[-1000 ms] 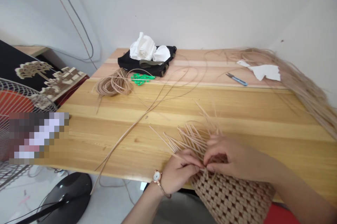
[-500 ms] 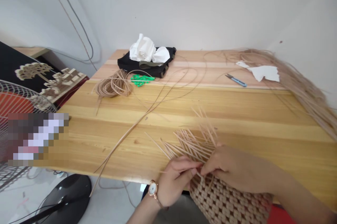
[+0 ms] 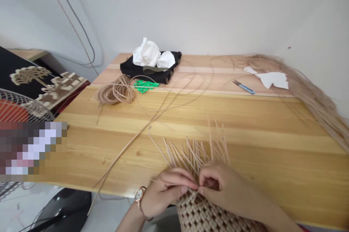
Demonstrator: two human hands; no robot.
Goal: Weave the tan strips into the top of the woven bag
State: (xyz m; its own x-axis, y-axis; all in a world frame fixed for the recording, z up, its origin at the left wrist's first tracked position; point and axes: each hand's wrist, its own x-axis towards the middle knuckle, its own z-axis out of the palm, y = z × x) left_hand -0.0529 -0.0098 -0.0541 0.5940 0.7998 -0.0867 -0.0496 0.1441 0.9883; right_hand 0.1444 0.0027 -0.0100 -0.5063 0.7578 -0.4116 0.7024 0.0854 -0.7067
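A tan woven piece of rattan-like strands (image 3: 203,213) lies at the bottom centre, with an open checked weave. Loose strand ends (image 3: 188,152) fan out from its upper edge over the table. My left hand (image 3: 170,190), wearing a watch (image 3: 139,195) on the wrist, pinches strands at that edge between thumb and fingers. Close beside it, my right hand (image 3: 222,184) is closed in a pinch at the same edge, thumb and index finger meeting on a strand. The fingertips of both hands nearly touch, and they hide part of the weave.
On the wooden table (image 3: 261,152) lie a coiled bundle of strands (image 3: 116,90), green pieces (image 3: 145,86), a black bag (image 3: 128,65) topped with white tissue (image 3: 147,54), blue-handled snips (image 3: 244,87), and long strands (image 3: 321,108) at right. A fan (image 3: 24,106) stands left.
Both hands and the woven piece have shifted left in view. The right hand has turned more upright, and the loose strand ends now stand more upright.
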